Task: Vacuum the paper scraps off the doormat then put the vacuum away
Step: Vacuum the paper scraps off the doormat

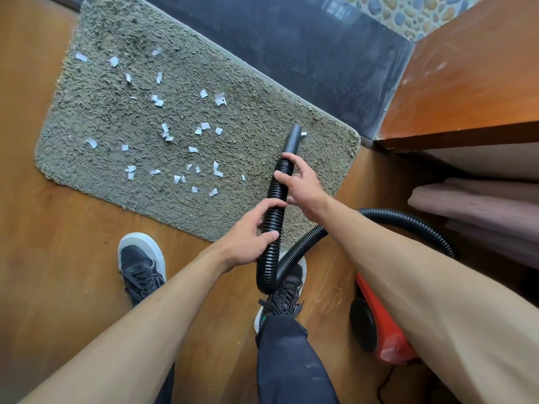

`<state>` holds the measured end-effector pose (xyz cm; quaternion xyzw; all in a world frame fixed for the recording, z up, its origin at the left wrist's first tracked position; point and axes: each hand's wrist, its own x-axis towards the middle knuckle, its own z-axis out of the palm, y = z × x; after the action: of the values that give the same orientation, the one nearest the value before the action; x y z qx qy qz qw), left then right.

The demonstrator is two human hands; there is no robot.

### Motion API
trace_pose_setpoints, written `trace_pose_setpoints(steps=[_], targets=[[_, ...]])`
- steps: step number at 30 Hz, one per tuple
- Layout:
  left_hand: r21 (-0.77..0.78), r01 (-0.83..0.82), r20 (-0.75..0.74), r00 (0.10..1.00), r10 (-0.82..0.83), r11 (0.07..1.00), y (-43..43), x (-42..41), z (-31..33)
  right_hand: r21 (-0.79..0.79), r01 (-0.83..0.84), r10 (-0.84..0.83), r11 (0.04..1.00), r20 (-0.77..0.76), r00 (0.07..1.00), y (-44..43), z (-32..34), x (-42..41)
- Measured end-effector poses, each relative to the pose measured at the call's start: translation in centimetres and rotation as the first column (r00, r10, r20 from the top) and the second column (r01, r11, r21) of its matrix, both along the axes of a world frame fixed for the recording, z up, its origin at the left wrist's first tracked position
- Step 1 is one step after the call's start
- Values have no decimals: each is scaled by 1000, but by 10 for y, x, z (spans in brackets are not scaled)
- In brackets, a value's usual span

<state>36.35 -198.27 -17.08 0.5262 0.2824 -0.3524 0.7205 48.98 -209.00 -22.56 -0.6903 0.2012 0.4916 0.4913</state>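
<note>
Grey-green shag doormat (248,91) lies askew on the wood floor (58,258), its far edge against a dark sill (291,53) at 12 o'clock. White paper scraps (220,99) dot its left and middle. Both hands curl round the black ribbed hose (272,217), right hand (303,188) ahead of left hand (248,237). The nozzle (293,139) sits at the mat's 3 o'clock end. The red vacuum (382,325) stands at 4 o'clock, by a shelf of folded cloth (481,208).
</note>
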Motion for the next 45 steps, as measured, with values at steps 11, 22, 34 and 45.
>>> trace_pose_setpoints(steps=[11,22,34,45], targets=[[-48,21,-51,998,-23,999,11,1,6,-38,4,-4,999,-18,1000,10,5,0],[-30,105,-19,994,-106,994,-15,16,6,-58,128,-130,990,-23,991,-28,4,5],[-46,-3,-65,998,0,999,-2,-9,15,7,11,-10,1000,-32,999,-1,4,-11],[-51,34,-61,997,-37,998,-21,9,8,-1,73,-73,997,-15,997,-26,1,2]])
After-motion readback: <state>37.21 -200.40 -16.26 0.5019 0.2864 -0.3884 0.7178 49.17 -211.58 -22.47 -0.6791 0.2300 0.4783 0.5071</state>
